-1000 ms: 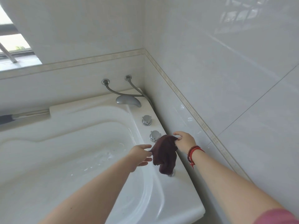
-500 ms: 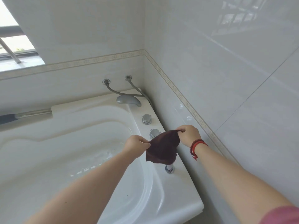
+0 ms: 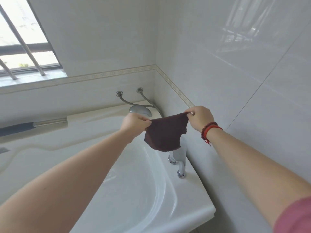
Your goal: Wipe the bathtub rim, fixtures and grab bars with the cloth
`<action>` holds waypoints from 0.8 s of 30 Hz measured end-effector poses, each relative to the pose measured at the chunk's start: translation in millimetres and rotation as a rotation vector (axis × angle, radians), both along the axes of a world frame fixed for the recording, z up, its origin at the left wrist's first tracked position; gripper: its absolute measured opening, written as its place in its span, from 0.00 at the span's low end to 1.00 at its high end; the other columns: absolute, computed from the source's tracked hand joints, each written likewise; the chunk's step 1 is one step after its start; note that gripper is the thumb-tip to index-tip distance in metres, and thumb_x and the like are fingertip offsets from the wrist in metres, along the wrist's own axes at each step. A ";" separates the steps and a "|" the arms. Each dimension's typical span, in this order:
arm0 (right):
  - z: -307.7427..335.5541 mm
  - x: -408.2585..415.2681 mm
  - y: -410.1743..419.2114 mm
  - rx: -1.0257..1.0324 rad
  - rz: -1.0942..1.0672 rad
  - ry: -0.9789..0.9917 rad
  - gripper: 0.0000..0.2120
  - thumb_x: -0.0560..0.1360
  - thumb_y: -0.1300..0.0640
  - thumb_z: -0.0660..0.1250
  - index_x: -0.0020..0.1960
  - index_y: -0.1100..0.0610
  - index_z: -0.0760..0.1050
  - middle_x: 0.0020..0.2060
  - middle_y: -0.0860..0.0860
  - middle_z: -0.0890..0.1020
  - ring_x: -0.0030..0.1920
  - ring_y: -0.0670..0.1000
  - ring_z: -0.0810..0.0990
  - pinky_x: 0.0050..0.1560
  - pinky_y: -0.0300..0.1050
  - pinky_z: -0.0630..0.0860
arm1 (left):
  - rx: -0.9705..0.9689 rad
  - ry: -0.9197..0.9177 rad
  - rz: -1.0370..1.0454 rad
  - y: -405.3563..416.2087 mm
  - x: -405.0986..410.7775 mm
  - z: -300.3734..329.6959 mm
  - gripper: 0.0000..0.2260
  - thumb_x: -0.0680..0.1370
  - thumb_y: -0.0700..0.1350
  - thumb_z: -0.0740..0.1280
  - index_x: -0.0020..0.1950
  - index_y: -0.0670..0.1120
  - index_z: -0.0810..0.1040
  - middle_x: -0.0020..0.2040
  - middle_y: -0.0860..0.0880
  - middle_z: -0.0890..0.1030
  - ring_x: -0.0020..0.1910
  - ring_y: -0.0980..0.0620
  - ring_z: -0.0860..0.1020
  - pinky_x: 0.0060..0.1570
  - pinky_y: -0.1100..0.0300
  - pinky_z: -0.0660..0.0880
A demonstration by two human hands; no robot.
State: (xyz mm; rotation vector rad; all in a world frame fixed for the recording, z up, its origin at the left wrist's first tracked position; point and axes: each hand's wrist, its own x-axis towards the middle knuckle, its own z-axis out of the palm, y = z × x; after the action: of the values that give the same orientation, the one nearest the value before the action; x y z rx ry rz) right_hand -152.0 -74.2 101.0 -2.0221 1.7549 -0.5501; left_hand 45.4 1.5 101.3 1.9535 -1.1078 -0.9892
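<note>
Pinching the two top corners of the cloth (image 3: 165, 133), the left hand (image 3: 134, 123) and right hand (image 3: 200, 119) hold it stretched between them in the air above the tub (image 3: 117, 165). Each hand is closed on a corner between thumb and fingertips, and the top edge runs nearly taut from one to the other. The cloth hangs free below, touching nothing, over the rim (image 3: 193, 187) along the right wall. Holding it this way looks meant to open it flat, probably so it can be folded or laid over a fixture for wiping; that is a judgement, not something shown.

It is a small dark brown piece, thick and napped like towelling, with a ragged right edge and an uneven bottom. Its limp drape suggests it will mould easily round curved metal.

Just under the cloth, chrome fittings (image 3: 176, 158) stand on the rim, smooth and bright; the cloth hides their tops. Further back, a flattened grey spout (image 3: 140, 111) sits at the tub's corner, with two ribbed metal hoses (image 3: 133, 101) curving up to round wall plates. A bar (image 3: 33, 124) with a dark grip lies along the far side.

The tub is glossy white with a broad rounded rim, the walls are large pale glazed tiles. Red and brown beads (image 3: 210, 129) circle the right wrist.
</note>
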 end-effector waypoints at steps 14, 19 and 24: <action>43.0 78.8 82.2 -0.080 0.027 -0.148 0.11 0.76 0.61 0.59 0.48 0.52 0.79 0.42 0.56 0.84 0.44 0.57 0.83 0.51 0.50 0.79 | -0.111 0.294 0.121 85.9 84.3 47.4 0.06 0.73 0.36 0.68 0.40 0.46 0.81 0.37 0.49 0.80 0.34 0.56 0.78 0.31 0.74 0.76; 41.8 110.7 114.4 -0.036 0.041 -0.287 0.10 0.75 0.62 0.62 0.43 0.50 0.78 0.39 0.57 0.84 0.44 0.59 0.83 0.51 0.55 0.79 | -0.110 0.366 0.096 128.1 119.4 56.0 0.10 0.74 0.34 0.66 0.51 0.44 0.81 0.40 0.50 0.81 0.35 0.56 0.77 0.31 0.70 0.70; 37.4 140.5 152.5 0.026 0.006 -0.372 0.08 0.75 0.63 0.64 0.48 0.59 0.82 0.35 0.57 0.82 0.31 0.49 0.81 0.36 0.40 0.78 | -0.149 0.293 0.107 172.2 154.7 55.5 0.10 0.74 0.37 0.67 0.51 0.48 0.81 0.42 0.52 0.81 0.40 0.56 0.79 0.40 0.66 0.72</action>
State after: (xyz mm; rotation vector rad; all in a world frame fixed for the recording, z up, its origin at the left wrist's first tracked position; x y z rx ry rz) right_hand -11.5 78.2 138.4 -1.7683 1.5224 -0.8360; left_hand 200.1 173.6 156.8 1.6684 -0.8769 -1.0629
